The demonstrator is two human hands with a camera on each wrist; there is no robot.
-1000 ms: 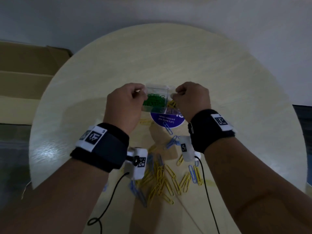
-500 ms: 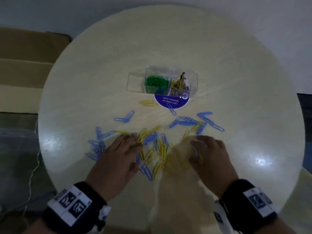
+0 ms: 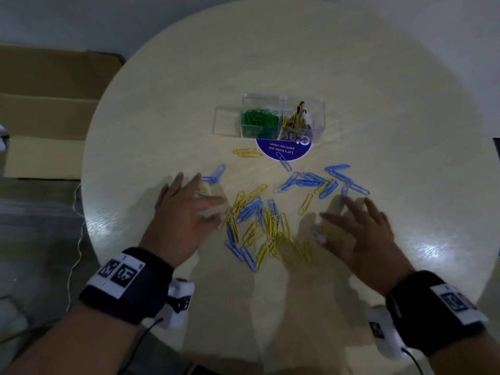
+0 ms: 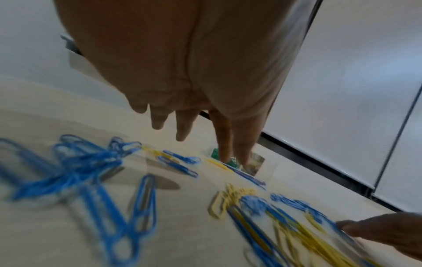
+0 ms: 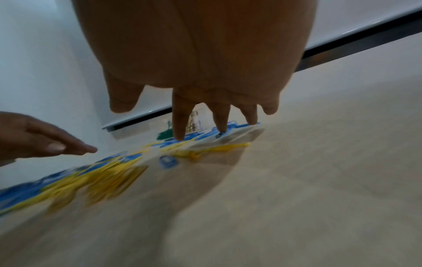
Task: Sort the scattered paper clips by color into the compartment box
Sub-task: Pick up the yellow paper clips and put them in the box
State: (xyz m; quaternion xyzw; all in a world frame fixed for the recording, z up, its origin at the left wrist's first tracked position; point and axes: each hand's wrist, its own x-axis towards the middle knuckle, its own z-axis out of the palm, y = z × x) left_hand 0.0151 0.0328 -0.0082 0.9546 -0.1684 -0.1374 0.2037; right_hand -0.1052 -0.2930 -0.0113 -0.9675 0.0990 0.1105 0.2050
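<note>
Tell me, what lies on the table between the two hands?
In the head view, a mixed heap of yellow and blue paper clips lies between left hand and right hand.

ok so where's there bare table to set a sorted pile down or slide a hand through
Bare: the far table behind the compartment box, the right side beyond the right hand, and the near edge between the wrists. Crowded: the blue and yellow clips between the left hand and the right, up to the purple sticker.

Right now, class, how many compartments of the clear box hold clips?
2. In the box, one compartment holds green clips; the one right of it holds mostly yellow clips. The clear section left of the green looks empty.
</note>
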